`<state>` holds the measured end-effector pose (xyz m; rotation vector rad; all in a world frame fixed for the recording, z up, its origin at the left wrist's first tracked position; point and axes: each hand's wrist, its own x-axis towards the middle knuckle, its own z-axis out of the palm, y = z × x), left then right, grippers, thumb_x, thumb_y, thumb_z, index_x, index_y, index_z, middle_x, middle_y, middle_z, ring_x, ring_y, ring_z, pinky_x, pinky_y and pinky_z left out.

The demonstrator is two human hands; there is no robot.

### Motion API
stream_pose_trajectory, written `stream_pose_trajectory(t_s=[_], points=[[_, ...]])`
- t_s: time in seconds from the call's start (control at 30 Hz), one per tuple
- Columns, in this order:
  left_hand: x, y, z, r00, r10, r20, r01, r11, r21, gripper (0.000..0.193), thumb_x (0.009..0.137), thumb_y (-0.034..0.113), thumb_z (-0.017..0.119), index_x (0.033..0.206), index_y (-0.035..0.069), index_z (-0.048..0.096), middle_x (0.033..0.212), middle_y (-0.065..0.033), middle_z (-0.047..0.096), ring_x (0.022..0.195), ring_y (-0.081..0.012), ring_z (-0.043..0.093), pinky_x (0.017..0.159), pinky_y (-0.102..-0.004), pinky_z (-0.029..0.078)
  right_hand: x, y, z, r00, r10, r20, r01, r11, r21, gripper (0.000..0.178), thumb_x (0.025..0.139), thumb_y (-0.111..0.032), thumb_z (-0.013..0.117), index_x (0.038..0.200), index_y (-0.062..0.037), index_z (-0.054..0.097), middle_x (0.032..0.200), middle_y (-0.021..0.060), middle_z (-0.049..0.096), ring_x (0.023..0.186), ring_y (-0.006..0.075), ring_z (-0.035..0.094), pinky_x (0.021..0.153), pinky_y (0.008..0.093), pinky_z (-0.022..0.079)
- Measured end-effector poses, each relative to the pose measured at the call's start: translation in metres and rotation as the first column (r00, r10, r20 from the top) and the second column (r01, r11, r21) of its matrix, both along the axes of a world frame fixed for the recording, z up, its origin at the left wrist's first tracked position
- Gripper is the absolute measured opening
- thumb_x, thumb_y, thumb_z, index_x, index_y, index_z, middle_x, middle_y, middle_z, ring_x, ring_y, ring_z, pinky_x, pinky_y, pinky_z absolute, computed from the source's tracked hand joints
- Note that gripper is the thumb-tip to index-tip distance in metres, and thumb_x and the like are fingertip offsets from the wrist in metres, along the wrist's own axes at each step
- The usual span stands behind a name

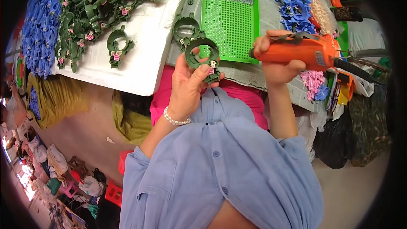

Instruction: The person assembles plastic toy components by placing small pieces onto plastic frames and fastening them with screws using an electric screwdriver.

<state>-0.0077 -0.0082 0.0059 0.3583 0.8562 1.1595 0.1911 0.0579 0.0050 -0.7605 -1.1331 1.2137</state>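
Note:
My left hand (186, 82) holds a dark green plastic ring part (202, 55) with a small pink-and-white piece at its lower edge, raised just in front of the table edge. My right hand (277, 57) grips an orange electric screwdriver (303, 51), its tip pointing left toward the ring part, a short gap away. Behind the ring lies a bright green perforated tray (231, 21) with a heap of small screws at its far end. Another dark green ring part (185, 27) rests on the table beside the tray.
A white board (144, 59) at the left carries several dark green ring parts (97, 8), with a pile of blue parts (40, 25) beyond. More blue parts (292, 4) lie at the back right. Pink small pieces (313, 80) sit at the table's right edge. Bags stand on the floor.

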Motion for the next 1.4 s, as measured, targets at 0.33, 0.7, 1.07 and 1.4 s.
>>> stream_pose_trajectory(t_s=[0.33,0.7,1.07,1.4], points=[[-0.004,0.001,-0.004,0.992,-0.079,0.099,0.075,0.996,0.045,0.050,0.083,0.001,0.059,0.127,0.008,0.035,0.113,-0.0170,0.055,0.080,-0.0240,0.066,0.056,-0.0255,0.054,-0.018,0.006,-0.012,1.000,0.022,-0.014,-0.022,1.000,-0.014,0.094,0.066,-0.082,0.049,0.109,0.0023,0.050,0.075,0.0075,0.054,0.064,0.0193,0.050,0.062,0.0328,0.042],[0.002,0.000,-0.005,0.998,-0.061,-0.008,0.062,0.997,0.045,0.052,0.080,-0.005,0.060,0.125,0.003,0.035,0.109,-0.0174,0.058,0.075,-0.0205,0.065,0.052,-0.0218,0.052,-0.022,0.006,-0.017,1.000,-0.013,-0.003,0.013,1.000,-0.003,0.092,0.066,-0.081,0.050,0.108,0.0015,0.050,0.074,0.0067,0.054,0.062,0.0182,0.049,0.061,0.0317,0.042],[0.003,0.000,-0.004,0.995,-0.076,-0.067,0.077,0.997,0.014,0.049,0.080,-0.006,0.058,0.124,0.002,0.035,0.105,-0.0171,0.059,0.071,-0.0196,0.065,0.050,-0.0220,0.052,-0.021,0.006,-0.018,1.000,-0.005,-0.015,0.005,1.000,-0.004,0.090,0.067,-0.080,0.051,0.106,0.0012,0.051,0.074,0.0071,0.053,0.062,0.0185,0.049,0.059,0.0311,0.041],[0.004,-0.001,-0.009,0.990,-0.091,-0.108,0.091,0.996,-0.002,0.049,0.081,-0.004,0.058,0.124,0.002,0.036,0.106,-0.0171,0.059,0.071,-0.0196,0.066,0.052,-0.0219,0.053,-0.018,0.006,-0.007,0.999,0.001,-0.032,-0.001,1.000,-0.004,0.092,0.067,-0.081,0.049,0.106,0.0020,0.051,0.075,0.0075,0.054,0.064,0.0199,0.050,0.061,0.0325,0.042]])
